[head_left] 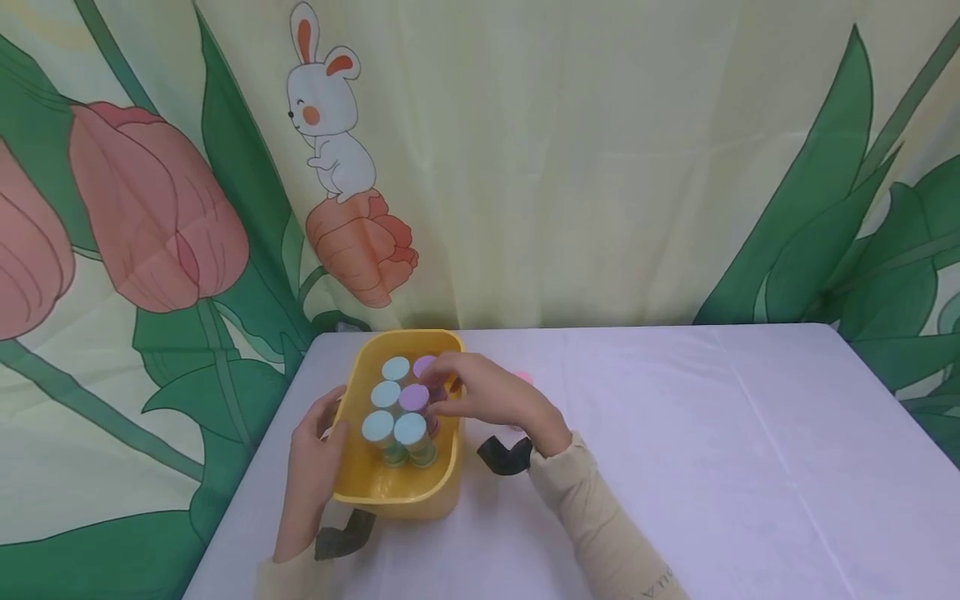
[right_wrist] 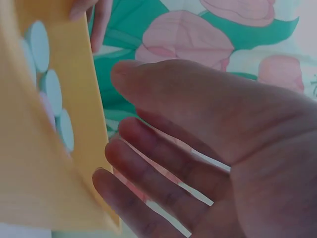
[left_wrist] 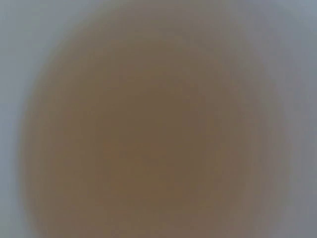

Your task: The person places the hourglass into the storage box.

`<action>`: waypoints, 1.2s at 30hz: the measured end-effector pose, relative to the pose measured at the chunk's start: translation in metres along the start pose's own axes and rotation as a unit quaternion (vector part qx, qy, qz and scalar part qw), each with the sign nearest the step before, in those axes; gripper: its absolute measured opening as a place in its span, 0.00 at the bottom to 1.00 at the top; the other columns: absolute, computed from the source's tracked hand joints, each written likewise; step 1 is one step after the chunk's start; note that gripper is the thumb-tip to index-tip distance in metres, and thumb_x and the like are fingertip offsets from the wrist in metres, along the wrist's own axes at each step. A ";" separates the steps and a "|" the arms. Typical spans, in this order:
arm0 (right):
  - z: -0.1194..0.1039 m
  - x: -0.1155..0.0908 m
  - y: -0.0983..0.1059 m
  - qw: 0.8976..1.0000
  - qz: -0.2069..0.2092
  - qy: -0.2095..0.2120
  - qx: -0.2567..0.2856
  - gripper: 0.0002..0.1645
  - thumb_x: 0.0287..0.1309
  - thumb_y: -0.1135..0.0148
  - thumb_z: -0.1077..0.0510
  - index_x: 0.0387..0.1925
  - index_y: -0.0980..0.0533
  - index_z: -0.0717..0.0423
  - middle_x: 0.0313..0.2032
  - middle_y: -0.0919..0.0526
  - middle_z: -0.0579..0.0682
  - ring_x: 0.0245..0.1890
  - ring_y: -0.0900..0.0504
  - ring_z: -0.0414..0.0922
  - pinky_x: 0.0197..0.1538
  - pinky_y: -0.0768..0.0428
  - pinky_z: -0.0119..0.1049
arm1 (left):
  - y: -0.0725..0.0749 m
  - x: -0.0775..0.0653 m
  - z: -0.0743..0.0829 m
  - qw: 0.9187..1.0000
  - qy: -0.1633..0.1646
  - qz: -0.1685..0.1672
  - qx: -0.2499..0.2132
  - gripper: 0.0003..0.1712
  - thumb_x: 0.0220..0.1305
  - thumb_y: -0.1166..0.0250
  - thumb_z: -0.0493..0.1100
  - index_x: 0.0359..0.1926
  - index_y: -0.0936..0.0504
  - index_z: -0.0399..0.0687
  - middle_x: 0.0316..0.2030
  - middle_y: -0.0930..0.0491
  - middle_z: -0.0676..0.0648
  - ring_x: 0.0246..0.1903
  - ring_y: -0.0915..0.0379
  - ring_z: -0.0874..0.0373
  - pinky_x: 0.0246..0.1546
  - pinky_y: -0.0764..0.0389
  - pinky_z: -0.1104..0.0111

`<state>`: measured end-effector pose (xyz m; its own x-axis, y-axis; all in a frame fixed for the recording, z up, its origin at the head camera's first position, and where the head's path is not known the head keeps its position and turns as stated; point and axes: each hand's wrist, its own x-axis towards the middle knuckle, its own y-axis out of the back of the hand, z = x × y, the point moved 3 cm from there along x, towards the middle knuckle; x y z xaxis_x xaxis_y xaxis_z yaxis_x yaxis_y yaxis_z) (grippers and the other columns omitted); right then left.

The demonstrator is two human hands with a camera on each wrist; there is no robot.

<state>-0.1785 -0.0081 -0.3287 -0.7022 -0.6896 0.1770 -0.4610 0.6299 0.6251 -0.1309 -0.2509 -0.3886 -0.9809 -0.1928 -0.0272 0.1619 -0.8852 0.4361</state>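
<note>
A yellow plastic bin point(head_left: 397, 492) stands on the table, tilted slightly in the head view. Inside are several small clear jars with light blue caps point(head_left: 378, 426) and purple caps point(head_left: 414, 397). My left hand point(head_left: 313, 458) grips the bin's left wall, thumb over the rim. My right hand point(head_left: 495, 396) reaches over the right rim, its fingertips close to the purple caps. In the right wrist view its relaxed fingers point(right_wrist: 148, 168) are spread, with nothing between them. Whether the fingertips touch a cap cannot be told. The left wrist view is only a brown blur.
A pink object point(head_left: 523, 377) lies on the table behind my right hand, mostly hidden. A white cloth covers the table point(head_left: 675, 458). A curtain point(head_left: 562, 167) with tulips and a rabbit hangs at the back edge. Black straps point(head_left: 504, 456) sit at both wrists.
</note>
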 end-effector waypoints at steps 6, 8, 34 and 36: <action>0.010 -0.013 0.014 0.999 0.037 0.001 -0.028 0.18 0.57 0.30 0.60 0.50 0.20 0.55 0.45 0.17 0.45 0.46 0.22 0.41 0.52 0.19 0.39 | 0.000 -0.001 0.000 1.000 -0.005 0.002 0.000 0.29 0.73 0.52 0.41 0.73 0.36 0.51 0.67 0.31 0.43 0.65 0.35 0.46 0.67 0.33 0.48; 0.013 -0.017 0.018 0.998 0.045 -0.004 -0.033 0.19 0.57 0.30 0.59 0.51 0.20 0.56 0.47 0.17 0.46 0.48 0.22 0.42 0.53 0.19 0.40 | -0.001 -0.001 0.000 1.000 -0.006 0.002 0.000 0.29 0.73 0.52 0.42 0.73 0.36 0.52 0.67 0.31 0.43 0.65 0.35 0.46 0.67 0.33 0.48; 0.067 -0.056 0.041 0.988 0.123 -0.062 -0.071 0.32 0.57 0.30 0.57 0.61 0.28 0.63 0.60 0.25 0.59 0.59 0.28 0.56 0.65 0.30 0.52 | 0.000 -0.001 0.000 1.000 0.008 -0.003 0.008 0.29 0.74 0.52 0.44 0.74 0.38 0.52 0.69 0.33 0.43 0.67 0.37 0.46 0.68 0.34 0.49; 0.071 -0.057 0.040 0.988 0.123 -0.069 -0.065 0.33 0.57 0.30 0.57 0.62 0.29 0.63 0.61 0.26 0.59 0.59 0.28 0.56 0.65 0.29 0.52 | 0.000 -0.002 0.000 1.000 0.007 -0.005 0.008 0.29 0.74 0.52 0.44 0.74 0.38 0.52 0.69 0.33 0.43 0.67 0.37 0.46 0.68 0.35 0.49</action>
<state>-0.1954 0.0823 -0.3676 -0.8562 -0.4600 0.2353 -0.2002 0.7151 0.6697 -0.1289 -0.2509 -0.3887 -0.9807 -0.1905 -0.0434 0.1511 -0.8805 0.4493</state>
